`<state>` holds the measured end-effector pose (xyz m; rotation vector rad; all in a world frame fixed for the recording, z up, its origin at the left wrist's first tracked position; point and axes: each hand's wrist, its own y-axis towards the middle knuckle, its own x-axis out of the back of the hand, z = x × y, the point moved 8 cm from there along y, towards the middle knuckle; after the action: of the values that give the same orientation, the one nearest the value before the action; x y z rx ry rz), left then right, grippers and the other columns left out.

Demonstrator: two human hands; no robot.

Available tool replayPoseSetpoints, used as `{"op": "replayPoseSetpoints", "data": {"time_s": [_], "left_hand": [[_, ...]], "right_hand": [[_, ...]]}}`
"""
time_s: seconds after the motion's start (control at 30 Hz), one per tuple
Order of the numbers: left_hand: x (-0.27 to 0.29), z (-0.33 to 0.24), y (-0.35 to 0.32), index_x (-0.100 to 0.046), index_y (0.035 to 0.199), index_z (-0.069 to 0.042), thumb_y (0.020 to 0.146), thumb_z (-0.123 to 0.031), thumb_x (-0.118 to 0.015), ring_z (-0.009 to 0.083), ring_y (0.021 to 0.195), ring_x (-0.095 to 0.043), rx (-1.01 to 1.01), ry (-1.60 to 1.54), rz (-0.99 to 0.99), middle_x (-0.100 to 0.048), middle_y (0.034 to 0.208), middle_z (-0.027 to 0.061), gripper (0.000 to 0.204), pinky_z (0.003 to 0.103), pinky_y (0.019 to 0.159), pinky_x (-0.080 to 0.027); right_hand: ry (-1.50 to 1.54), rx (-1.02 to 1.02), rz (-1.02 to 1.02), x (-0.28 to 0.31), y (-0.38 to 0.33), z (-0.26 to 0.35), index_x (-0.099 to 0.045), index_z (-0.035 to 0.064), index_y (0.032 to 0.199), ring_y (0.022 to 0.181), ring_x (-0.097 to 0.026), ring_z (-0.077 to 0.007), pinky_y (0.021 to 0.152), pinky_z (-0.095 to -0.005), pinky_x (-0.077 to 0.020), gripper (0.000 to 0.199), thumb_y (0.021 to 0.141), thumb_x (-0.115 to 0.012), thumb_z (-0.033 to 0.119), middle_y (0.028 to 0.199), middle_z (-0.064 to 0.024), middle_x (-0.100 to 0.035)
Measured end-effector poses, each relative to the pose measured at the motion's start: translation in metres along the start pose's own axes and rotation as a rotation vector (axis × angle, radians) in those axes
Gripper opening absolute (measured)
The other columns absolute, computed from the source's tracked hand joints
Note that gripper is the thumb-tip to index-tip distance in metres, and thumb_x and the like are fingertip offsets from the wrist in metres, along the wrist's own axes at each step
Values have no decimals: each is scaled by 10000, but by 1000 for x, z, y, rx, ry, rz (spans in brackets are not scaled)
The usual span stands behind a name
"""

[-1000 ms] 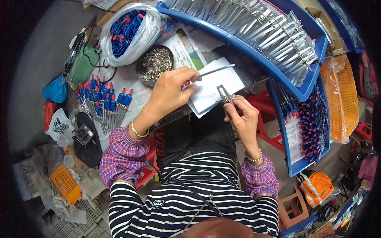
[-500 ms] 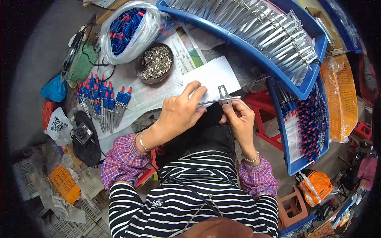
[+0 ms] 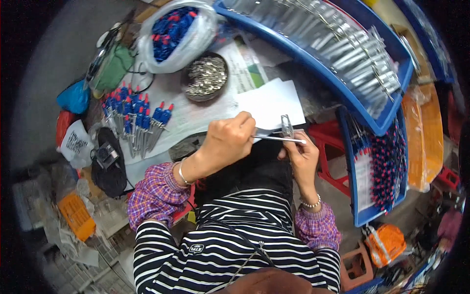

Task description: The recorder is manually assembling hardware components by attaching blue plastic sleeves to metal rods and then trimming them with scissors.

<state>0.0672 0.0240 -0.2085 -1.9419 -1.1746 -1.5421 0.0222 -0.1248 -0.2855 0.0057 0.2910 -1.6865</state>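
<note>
My left hand (image 3: 229, 139) is closed in a loose fist around one end of a slim silver metal strip (image 3: 275, 138). The strip stretches across above my lap, tilted slightly down to the right. At its other end, my right hand (image 3: 304, 154) pinches it with thumb and fingers. A small forked metal bracket (image 3: 286, 125) stands up from the strip beside my right fingertips. How the two pieces join is too blurred to tell. Just behind lies a white paper sheet (image 3: 269, 104) on the table's edge.
A dark bowl of small metal pins (image 3: 206, 77) and a plastic bag of blue-and-red parts (image 3: 174, 34) stand behind. Blue-handled metal tools (image 3: 139, 120) lie fanned at left. Blue trays (image 3: 308, 61) hold metal strips and finished-looking pieces at right. A red stool (image 3: 329, 147) stands below.
My left fingers have gone from spread to curled closed on the strip. The strip now slopes down rightward, its bracket turned. The whole view has shifted slightly.
</note>
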Motion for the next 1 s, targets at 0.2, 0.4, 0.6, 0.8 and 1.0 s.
{"op": "replayPoseSetpoints", "data": {"time_s": [0.2, 0.4, 0.6, 0.8, 1.0], "left_hand": [[7, -11, -5, -539, 728, -53, 726, -74, -637, 260, 542, -571, -19, 38, 4, -532, 711, 77, 100, 350, 454, -446], [5, -3, -3, -548, 741, -57, 734, -89, -641, 278, 545, -573, 5, 17, 48, -539, 711, 82, 99, 366, 468, -454], [9, 8, -6, -581, 790, -70, 749, -95, -657, 290, 591, -593, 64, -12, 72, -569, 747, 68, 90, 377, 496, -456], [17, 12, -7, -599, 821, -76, 744, -105, -682, 277, 602, -597, 83, -46, 114, -580, 743, 64, 117, 366, 520, -460], [27, 27, -7, -638, 944, -42, 741, -19, -663, 260, 708, -656, 132, -222, 40, -654, 830, 111, 206, 318, 600, -503]], "right_hand": [[90, -62, 0, -8, -3, -9, -590, -73, 844, 560, -554, -89, 508, -214, -447, 104, 881, -578, 24, 777, -51, -545], [192, -91, -9, -23, -1, -10, -601, -88, 848, 567, -554, -85, 507, -203, -437, 101, 872, -594, 10, 836, -56, -562], [187, -72, 16, -36, 2, -13, -609, -55, 916, 575, -573, -86, 506, -205, -453, 98, 892, -571, 33, 787, -44, -581], [123, -62, -52, -8, -11, -9, -632, -84, 924, 591, -575, -83, 517, -200, -467, 127, 883, -591, 29, 896, -60, -606], [-114, 133, -119, 21, 9, 30, -634, -94, 918, 582, -586, -84, 498, -188, -465, 142, 860, -598, 31, 1095, -148, -614]]}}
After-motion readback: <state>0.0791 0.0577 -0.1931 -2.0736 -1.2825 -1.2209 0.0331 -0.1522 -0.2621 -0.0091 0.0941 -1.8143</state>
